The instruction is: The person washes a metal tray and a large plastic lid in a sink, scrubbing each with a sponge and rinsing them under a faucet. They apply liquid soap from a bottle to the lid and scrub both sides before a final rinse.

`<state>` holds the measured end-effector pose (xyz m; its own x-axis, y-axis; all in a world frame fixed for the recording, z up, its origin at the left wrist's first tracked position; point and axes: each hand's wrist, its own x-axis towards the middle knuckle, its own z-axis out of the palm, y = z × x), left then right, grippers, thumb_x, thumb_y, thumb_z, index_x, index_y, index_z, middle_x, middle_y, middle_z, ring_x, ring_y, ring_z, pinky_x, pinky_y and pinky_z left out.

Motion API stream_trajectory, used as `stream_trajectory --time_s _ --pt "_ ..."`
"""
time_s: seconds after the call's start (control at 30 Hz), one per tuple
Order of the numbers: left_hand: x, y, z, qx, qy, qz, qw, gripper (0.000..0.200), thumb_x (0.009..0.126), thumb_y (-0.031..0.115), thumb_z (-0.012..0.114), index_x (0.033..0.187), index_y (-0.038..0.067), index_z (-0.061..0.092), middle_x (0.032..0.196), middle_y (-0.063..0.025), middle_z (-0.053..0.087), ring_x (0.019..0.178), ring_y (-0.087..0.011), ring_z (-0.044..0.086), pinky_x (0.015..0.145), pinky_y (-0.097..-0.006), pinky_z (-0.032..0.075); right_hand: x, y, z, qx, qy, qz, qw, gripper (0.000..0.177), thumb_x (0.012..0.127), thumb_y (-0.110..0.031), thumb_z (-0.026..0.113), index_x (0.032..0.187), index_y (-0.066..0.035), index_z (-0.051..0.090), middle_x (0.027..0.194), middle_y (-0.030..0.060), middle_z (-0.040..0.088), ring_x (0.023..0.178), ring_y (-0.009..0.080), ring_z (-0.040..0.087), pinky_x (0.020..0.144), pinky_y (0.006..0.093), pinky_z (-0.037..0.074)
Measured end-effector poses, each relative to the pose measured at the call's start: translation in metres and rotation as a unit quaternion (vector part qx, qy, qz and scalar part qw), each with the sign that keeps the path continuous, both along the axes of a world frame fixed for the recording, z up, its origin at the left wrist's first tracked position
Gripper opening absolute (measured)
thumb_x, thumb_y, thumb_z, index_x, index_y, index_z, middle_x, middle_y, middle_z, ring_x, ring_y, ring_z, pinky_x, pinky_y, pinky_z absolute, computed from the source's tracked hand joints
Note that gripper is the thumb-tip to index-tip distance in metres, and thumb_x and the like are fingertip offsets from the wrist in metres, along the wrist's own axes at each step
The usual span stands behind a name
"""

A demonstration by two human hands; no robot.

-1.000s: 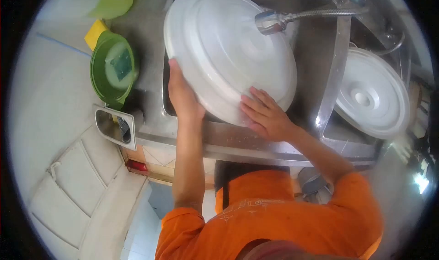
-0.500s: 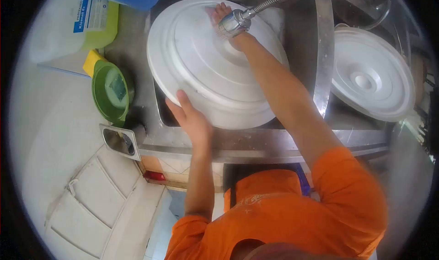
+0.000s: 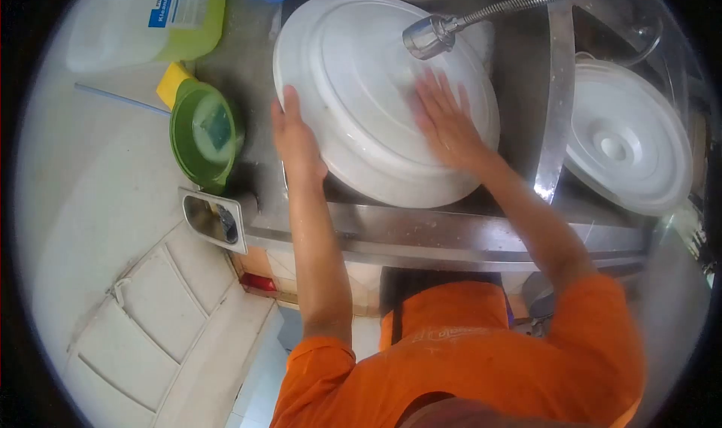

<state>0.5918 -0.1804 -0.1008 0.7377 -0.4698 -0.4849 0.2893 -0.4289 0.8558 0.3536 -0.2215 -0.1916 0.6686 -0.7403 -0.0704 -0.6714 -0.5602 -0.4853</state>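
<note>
A large round white plastic lid [image 3: 361, 74] lies tilted over the sink basin, its stepped rings facing up. My left hand [image 3: 299, 144] holds its left rim, with the fingertips at the edge. My right hand [image 3: 449, 123] lies flat on the lid's right part, fingers stretched out, nothing in its grip. Just above that hand hangs a chrome spray head [image 3: 429, 38] on a flexible metal hose [image 3: 519, 3].
Right of the sink's metal divider [image 3: 556, 97] rests a second white lid [image 3: 628, 138]. At left are a green bowl [image 3: 180, 146] of cloudy liquid, a yellow sponge [image 3: 173, 83], a steel container [image 3: 213, 221] and a jug of yellow-green liquid [image 3: 199, 33].
My right hand has come down from under the spray head onto the lid's right part. My left hand has moved up along the left rim, and the lid has turned and tilted.
</note>
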Motion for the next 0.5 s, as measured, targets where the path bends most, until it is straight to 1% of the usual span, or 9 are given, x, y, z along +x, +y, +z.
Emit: stream_trajectory --time_s 0.03,0.1,0.17,0.23,0.27,0.3,0.33,0.43,0.5 --pt "0.0 0.002 0.001 -0.001 -0.004 0.0 1.0 0.057 0.104 0.039 0.045 0.143 -0.001 0.041 0.139 -0.0167 0.052 0.123 -0.028 0.054 0.106 -0.0388 0.04 0.027 -0.024 -0.01 -0.027 0.027 0.019 0.999 0.054 0.101 -0.032 0.039 0.149 -0.006 0.036 0.159 0.0192 0.023 0.149 0.0362 0.019 0.118 0.0568 0.014" --pt "-0.003 0.014 0.004 -0.199 0.135 -0.045 0.97 0.059 0.106 0.044 0.037 0.146 0.001 0.037 0.144 -0.0165 0.047 0.13 -0.028 0.048 0.111 -0.04 0.035 0.09 -0.08 -0.053 0.049 -0.135 -0.03 0.989 0.055 0.103 -0.034 0.033 0.147 -0.002 0.037 0.158 0.0217 0.025 0.148 0.0362 0.019 0.12 0.0516 0.014" --pt "-0.034 0.04 -0.002 -0.196 0.097 -0.009 0.976 0.059 0.106 0.044 0.033 0.148 0.002 0.035 0.147 -0.0156 0.043 0.133 -0.0278 0.044 0.113 -0.0402 0.033 0.147 -0.104 -0.053 0.017 -0.124 -0.129 0.984 0.058 0.104 -0.038 0.035 0.145 0.002 0.038 0.155 0.0226 0.031 0.146 0.0388 0.023 0.121 0.0467 0.016" --pt "-0.068 0.058 -0.011 -0.195 0.059 0.02 0.979 0.06 0.107 0.045 0.029 0.149 0.003 0.032 0.15 -0.0147 0.04 0.137 -0.0275 0.04 0.115 -0.0403 0.031 0.174 -0.119 -0.04 -0.065 -0.151 0.016 0.986 0.059 0.104 -0.04 0.034 0.143 0.003 0.042 0.152 0.0231 0.035 0.144 0.0388 0.029 0.12 0.045 0.019" --pt "-0.086 0.063 -0.015 -0.161 0.002 0.04 0.986 0.059 0.107 0.044 0.027 0.15 0.004 0.03 0.152 -0.0139 0.038 0.138 -0.0276 0.038 0.115 -0.0405 0.03 0.187 -0.112 -0.028 -0.064 -0.152 0.016 0.986 0.059 0.104 -0.04 0.034 0.143 0.003 0.042 0.152 0.0231 0.035 0.144 0.0388 0.029 0.12 0.045 0.019" --pt "-0.095 0.068 -0.018 -0.126 -0.054 0.061 0.989 0.059 0.108 0.044 0.026 0.152 0.005 0.028 0.153 -0.0132 0.036 0.139 -0.0278 0.036 0.116 -0.0406 0.029 0.195 -0.093 -0.011 -0.029 -0.214 0.043 0.976 0.058 0.104 -0.04 0.035 0.142 0.004 0.043 0.152 0.0234 0.036 0.143 0.0393 0.03 0.12 0.0458 0.02" --pt "-0.093 0.07 -0.021 -0.127 -0.052 0.063 0.989 0.059 0.108 0.044 0.026 0.152 0.005 0.028 0.153 -0.0132 0.036 0.139 -0.0278 0.036 0.116 -0.0406 0.029 0.195 -0.074 0.007 0.004 -0.273 0.071 0.959 0.058 0.103 -0.039 0.036 0.141 0.004 0.044 0.151 0.0236 0.037 0.142 0.0398 0.031 0.12 0.0466 0.021" --pt "-0.076 0.058 -0.024 -0.228 0.005 0.023 0.973 0.059 0.108 0.046 0.023 0.154 0.008 0.024 0.154 -0.0133 0.034 0.138 -0.0301 0.037 0.117 -0.0408 0.027 0.147 -0.022 0.051 -0.051 -0.292 0.137 0.945 0.056 0.098 -0.032 0.049 0.139 0.005 0.045 0.15 0.0241 0.039 0.142 0.039 0.033 0.118 0.0474 0.025" --pt "-0.063 0.053 -0.016 -0.269 0.125 0.032 0.955 0.074 0.104 0.057 0.021 0.151 0.001 0.027 0.152 -0.0147 0.036 0.136 -0.0277 0.039 0.116 -0.0391 0.025 0.095 0.012 0.066 -0.018 -0.305 0.188 0.934 0.056 0.092 -0.025 0.058 0.138 0.005 0.047 0.148 0.0233 0.041 0.141 0.0391 0.034 0.117 0.0477 0.028"
